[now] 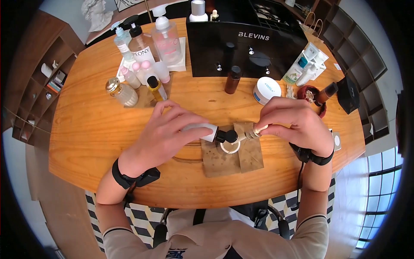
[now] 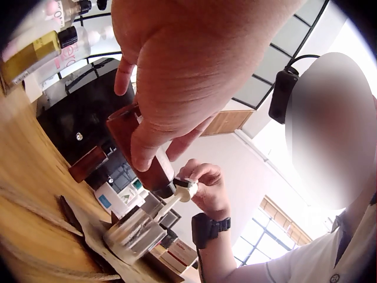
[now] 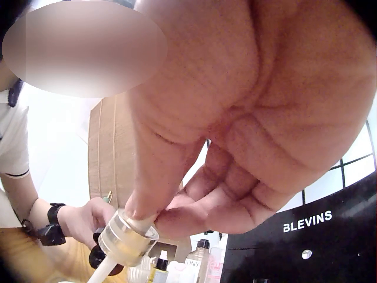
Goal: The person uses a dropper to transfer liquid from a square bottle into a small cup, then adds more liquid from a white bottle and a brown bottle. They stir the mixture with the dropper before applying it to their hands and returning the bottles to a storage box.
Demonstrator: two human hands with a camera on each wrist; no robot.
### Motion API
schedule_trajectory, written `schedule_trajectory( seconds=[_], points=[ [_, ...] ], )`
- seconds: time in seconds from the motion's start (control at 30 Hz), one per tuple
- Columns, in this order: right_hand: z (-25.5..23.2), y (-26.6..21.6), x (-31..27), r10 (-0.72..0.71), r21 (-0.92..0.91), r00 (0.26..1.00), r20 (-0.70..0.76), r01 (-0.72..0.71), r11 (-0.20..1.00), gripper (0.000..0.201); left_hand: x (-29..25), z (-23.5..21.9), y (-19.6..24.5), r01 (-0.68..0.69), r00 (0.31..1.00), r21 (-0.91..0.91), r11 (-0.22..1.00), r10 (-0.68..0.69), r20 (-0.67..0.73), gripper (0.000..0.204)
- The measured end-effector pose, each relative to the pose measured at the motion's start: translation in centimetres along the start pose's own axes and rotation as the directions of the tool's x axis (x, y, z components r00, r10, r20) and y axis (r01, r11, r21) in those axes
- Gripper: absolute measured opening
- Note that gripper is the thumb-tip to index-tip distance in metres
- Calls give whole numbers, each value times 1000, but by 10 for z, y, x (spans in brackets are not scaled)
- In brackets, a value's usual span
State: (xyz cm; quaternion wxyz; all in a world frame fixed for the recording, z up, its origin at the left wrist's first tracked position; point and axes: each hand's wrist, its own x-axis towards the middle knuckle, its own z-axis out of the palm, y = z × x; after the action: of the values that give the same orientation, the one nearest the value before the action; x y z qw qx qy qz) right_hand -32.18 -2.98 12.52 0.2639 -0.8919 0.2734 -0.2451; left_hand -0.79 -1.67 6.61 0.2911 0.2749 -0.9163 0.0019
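Observation:
My left hand [image 1: 161, 136] grips a brown bottle [image 2: 126, 132] with a white label, tilted so its black cap [image 1: 227, 136] points toward my right hand. The thumb lies along the bottle's side. Between thumb and fingertips, my right hand [image 1: 293, 121] pinches a pale, clear-collared piece [image 3: 126, 239] with a cream stem [image 3: 101, 268]. That stem slants down to the mouth of a clear glass jar [image 2: 134, 236], right beside the bottle's cap. Beneath the jar lies a stained brown paper sheet [image 1: 220, 164].
Behind my hands stand a small brown bottle [image 1: 233, 80], a round white jar [image 1: 267, 90] and a black BLEVINS box [image 1: 211, 47]. Pump bottles [image 1: 166, 45] and an amber bottle with a black cap [image 1: 158, 91] are at left. A reddish bowl [image 1: 321, 111] sits at right.

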Motion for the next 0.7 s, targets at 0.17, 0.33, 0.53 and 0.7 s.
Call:
schedule_trajectory(
  seconds=[0.17, 0.33, 0.53, 0.7],
  points=[
    [2, -4, -2, -13, 45, 999, -36, 14, 999, 12, 1, -1, 1, 2, 1000, 5, 1000, -2, 10, 28],
    [4, -5, 0, -21, 59, 1000, -15, 22, 998, 12, 1, -1, 1, 5, 1000, 13, 1000, -5, 16, 27],
    [5, -5, 0, -9, 34, 1000, 15, 8, 999, 11, 1, 1, 0, 13, 1000, 15, 1000, -13, 19, 26],
    [2, -3, -1, -4, 27, 1000, 20, 3, 1000, 11, 0, 1, -1, 8, 1000, 20, 1000, -9, 17, 27]
  ],
)
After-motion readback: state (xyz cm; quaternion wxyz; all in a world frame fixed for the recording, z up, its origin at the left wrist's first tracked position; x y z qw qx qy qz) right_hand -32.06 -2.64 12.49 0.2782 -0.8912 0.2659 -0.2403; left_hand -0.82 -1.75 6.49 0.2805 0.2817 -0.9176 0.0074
